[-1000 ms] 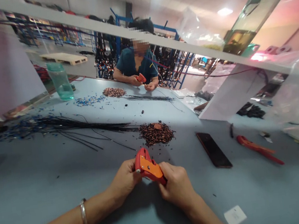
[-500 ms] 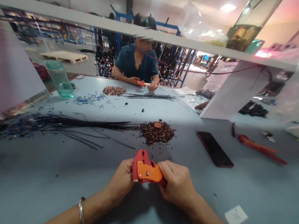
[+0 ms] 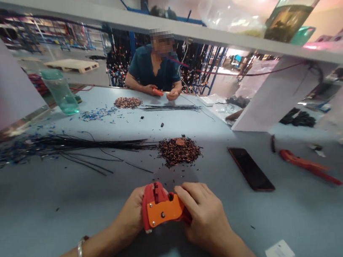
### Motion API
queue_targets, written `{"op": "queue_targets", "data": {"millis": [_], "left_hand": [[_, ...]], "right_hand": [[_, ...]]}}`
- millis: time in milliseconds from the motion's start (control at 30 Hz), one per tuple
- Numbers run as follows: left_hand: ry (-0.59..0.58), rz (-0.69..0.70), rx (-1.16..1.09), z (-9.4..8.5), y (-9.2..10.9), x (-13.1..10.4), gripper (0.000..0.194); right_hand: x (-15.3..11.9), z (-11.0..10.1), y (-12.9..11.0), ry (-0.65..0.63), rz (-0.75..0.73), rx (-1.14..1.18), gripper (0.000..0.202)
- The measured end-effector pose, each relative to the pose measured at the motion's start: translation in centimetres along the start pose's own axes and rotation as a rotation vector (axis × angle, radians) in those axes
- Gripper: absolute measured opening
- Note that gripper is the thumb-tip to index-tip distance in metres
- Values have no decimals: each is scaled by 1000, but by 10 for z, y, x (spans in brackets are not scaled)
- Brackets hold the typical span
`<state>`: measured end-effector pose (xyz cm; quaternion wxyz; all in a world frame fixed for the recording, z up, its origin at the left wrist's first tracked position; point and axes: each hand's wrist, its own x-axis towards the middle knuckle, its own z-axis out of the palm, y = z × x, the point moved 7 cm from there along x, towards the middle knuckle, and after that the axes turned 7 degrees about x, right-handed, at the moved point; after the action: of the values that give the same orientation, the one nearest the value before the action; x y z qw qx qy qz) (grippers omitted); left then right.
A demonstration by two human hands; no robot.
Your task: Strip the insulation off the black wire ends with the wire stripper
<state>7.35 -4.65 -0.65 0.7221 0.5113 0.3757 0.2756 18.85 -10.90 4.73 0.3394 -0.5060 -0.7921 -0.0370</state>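
Low over the table, in front of me, a red and orange wire stripper [image 3: 164, 211] is held between my hands. My right hand [image 3: 202, 211] is closed around its handle end. My left hand [image 3: 134, 212], with a bracelet on the wrist, is curled against the left side of the tool's head. Its fingertips are hidden behind the tool, so what they pinch does not show. Just beyond the stripper lies a heap of short black and copper-coloured bits [image 3: 179, 152]. A bundle of long black wires [image 3: 106, 144] runs from that heap toward the left.
A phone [image 3: 251, 169] and a second red hand tool [image 3: 309, 166] lie at right, with a white label [image 3: 279, 253] nearer me. Across the table a co-worker [image 3: 153, 69] holds a similar tool. A green bottle [image 3: 59, 93] stands far left; a shelf beam [image 3: 104, 16] crosses overhead.
Both hands and the wire stripper have shifted slightly left and nearer to me. My view has turned a little, too. The heap and the wires look the same.
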Motion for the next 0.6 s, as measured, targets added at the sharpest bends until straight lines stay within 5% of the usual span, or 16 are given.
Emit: {"op": "queue_targets", "data": {"millis": [600], "left_hand": [[42,-44,-72,-5,-10,3,15]], "right_hand": [[-4,0,-3,31,-19,19,39]]}}
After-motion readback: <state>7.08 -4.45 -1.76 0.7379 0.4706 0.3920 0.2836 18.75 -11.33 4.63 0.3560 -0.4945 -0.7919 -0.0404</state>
